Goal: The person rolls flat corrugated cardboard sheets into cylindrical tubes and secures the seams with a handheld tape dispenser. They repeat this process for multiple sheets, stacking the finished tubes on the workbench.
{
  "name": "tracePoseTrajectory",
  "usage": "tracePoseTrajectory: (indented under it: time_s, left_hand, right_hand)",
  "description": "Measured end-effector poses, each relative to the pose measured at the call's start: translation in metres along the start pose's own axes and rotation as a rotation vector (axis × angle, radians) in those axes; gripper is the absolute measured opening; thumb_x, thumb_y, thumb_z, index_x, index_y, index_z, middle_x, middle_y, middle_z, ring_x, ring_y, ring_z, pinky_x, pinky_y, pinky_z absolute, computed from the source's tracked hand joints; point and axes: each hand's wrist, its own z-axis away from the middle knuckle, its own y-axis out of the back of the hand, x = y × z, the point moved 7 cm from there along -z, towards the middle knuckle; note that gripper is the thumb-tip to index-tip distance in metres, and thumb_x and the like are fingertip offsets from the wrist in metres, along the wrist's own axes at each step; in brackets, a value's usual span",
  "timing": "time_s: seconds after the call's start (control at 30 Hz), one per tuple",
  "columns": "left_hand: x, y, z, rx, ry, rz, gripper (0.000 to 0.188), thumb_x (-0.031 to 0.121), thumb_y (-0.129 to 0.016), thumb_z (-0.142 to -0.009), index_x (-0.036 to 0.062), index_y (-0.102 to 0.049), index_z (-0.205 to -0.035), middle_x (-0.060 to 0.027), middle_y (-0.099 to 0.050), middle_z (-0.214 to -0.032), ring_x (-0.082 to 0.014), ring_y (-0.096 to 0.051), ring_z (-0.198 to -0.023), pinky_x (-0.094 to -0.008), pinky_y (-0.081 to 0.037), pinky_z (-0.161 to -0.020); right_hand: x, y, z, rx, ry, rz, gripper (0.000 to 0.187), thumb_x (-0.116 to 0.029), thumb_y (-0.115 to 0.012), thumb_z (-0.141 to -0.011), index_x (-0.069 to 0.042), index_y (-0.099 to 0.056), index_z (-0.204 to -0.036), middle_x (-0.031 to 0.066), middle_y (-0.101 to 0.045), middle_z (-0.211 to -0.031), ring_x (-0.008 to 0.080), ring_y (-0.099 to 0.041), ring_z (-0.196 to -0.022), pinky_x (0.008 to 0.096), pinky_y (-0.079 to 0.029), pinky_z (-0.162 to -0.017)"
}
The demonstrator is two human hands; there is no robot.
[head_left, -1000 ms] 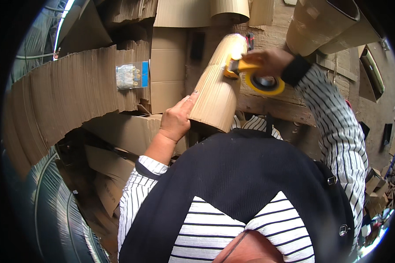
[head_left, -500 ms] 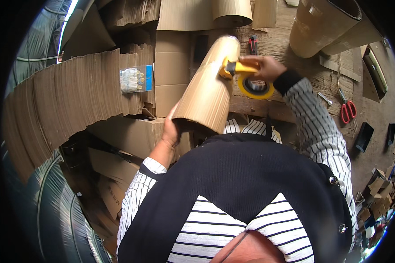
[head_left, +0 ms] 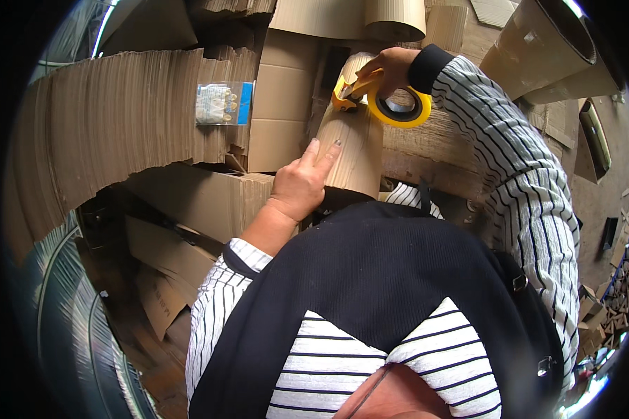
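Note:
A tan corrugated cardboard tube (head_left: 360, 150) lies in front of me, its near end close to my body. My left hand (head_left: 300, 183) rests on its near part, two fingers stretched out along the surface; the thumb is hidden. Higher up, my right hand (head_left: 393, 66) is closed on the handle of a yellow tape dispenser (head_left: 398, 124). The dispenser's orange front end touches the tube near its far end. Whether tape is stuck to the tube there I cannot make out.
On the left stands a long curved row of cardboard sheets (head_left: 119, 115), with a clear packet (head_left: 223, 103) on it. Another cardboard roll (head_left: 395, 19) lies at the far side. Large brown tubes (head_left: 538, 52) stand at the far right.
My left hand has shifted from the tube's near rim onto its upper surface. The dispenser and my right hand have moved left and farther away along the tube. The tube now lies lower and straighter.

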Motion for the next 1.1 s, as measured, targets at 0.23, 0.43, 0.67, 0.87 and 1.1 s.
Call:
tracePoseTrajectory:
  time_s: [0.23, 0.43, 0.67, 0.87, 1.1]
  left_hand:
    - [-0.044, -0.015, 0.036, 0.101, 0.083, 0.157, 0.057, -0.002, -0.052, -0.079, 0.0177, -0.058, -0.132, -0.0243, -0.061, -0.123, -0.0355, -0.070, -0.084, -0.0396, -0.059, -0.073]
    - [-0.082, -0.058, 0.071, 0.249, 0.243, 0.598, 0.050, -0.001, -0.050, -0.088, 0.0106, -0.054, -0.136, -0.0205, -0.058, -0.132, -0.0357, -0.060, -0.116, -0.0390, -0.051, -0.097]
    - [-0.111, -0.088, 0.112, 0.184, 0.294, 0.418, 0.059, -0.004, -0.048, -0.086, 0.0071, -0.043, -0.143, -0.0206, -0.056, -0.132, -0.0352, -0.058, -0.119, -0.0390, -0.047, -0.102]
    - [-0.108, -0.052, 0.081, 0.049, 0.258, 0.352, 0.070, -0.007, -0.042, -0.078, 0.0129, -0.041, -0.145, -0.0210, -0.058, -0.129, -0.0413, -0.061, -0.108, -0.0450, -0.052, -0.092]
    - [-0.133, -0.091, 0.098, 0.149, 0.308, 0.574, 0.069, -0.010, -0.039, -0.081, 0.0161, -0.044, -0.144, -0.0207, -0.057, -0.131, -0.0377, -0.056, -0.119, -0.0403, -0.049, -0.098]
  right_hand:
    - [0.055, -0.058, 0.064, 0.213, 0.254, -0.059, 0.070, -0.024, -0.079, -0.074, -0.017, -0.052, -0.139, 0.0043, -0.064, -0.128, 0.0188, -0.068, -0.102, 0.0327, -0.054, -0.093]
    - [0.049, -0.114, 0.078, 0.300, -0.029, -0.333, 0.067, -0.022, -0.080, -0.071, -0.019, -0.057, -0.134, 0.0067, -0.065, -0.126, 0.0222, -0.068, -0.102, 0.0343, -0.054, -0.093]
    - [-0.017, -0.051, -0.010, 0.211, 0.222, 0.018, 0.062, -0.029, -0.080, -0.068, -0.024, -0.063, -0.127, 0.0060, -0.070, -0.114, 0.0229, -0.069, -0.097, 0.0339, -0.055, -0.088]
    - [-0.048, -0.048, -0.032, 0.169, 0.063, 0.055, 0.062, -0.027, -0.077, -0.069, -0.023, -0.062, -0.129, 0.0105, -0.071, -0.108, 0.0290, -0.070, -0.090, 0.0367, -0.057, -0.084]
    - [0.006, -0.110, 0.012, 0.336, 0.048, 0.021, 0.063, -0.035, -0.076, -0.074, -0.029, -0.056, -0.134, 0.0085, -0.071, -0.108, 0.0271, -0.071, -0.086, 0.0377, -0.059, -0.077]
